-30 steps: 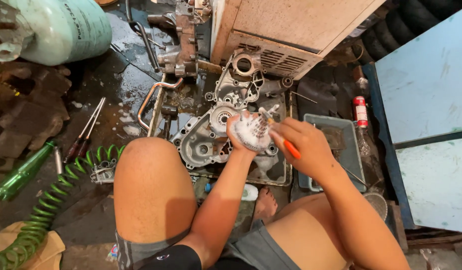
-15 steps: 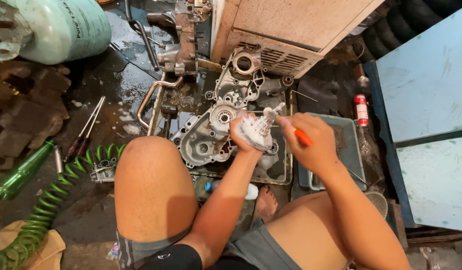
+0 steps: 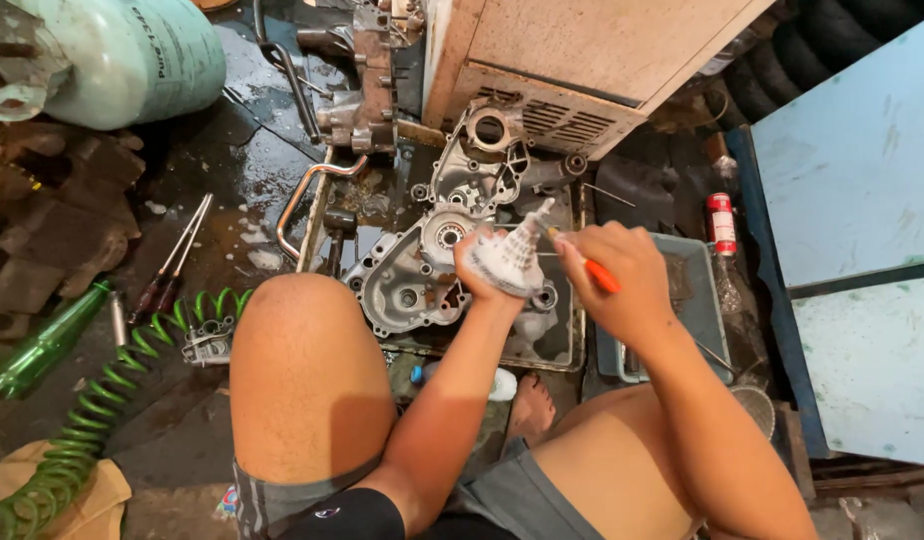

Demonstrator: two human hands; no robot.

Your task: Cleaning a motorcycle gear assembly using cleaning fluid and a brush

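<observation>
The left hand point(image 3: 482, 270) is wrapped around a soapy, foam-covered metal gear part point(image 3: 512, 258), holding it up over the shallow metal tray point(image 3: 572, 345) on the wet floor point(image 3: 232, 160). The right hand point(image 3: 622, 280) is closed around an orange-handled brush point(image 3: 594, 272), its tip touching the part. Under the hands, two grey engine case halves point(image 3: 422, 275) lie in the tray. A coiled green air hose point(image 3: 102, 400) and a pale green gas cylinder point(image 3: 132, 60) lie toward the floor's left edge.

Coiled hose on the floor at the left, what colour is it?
Green; the coiled hose shows best in the head view, its only view.
</observation>
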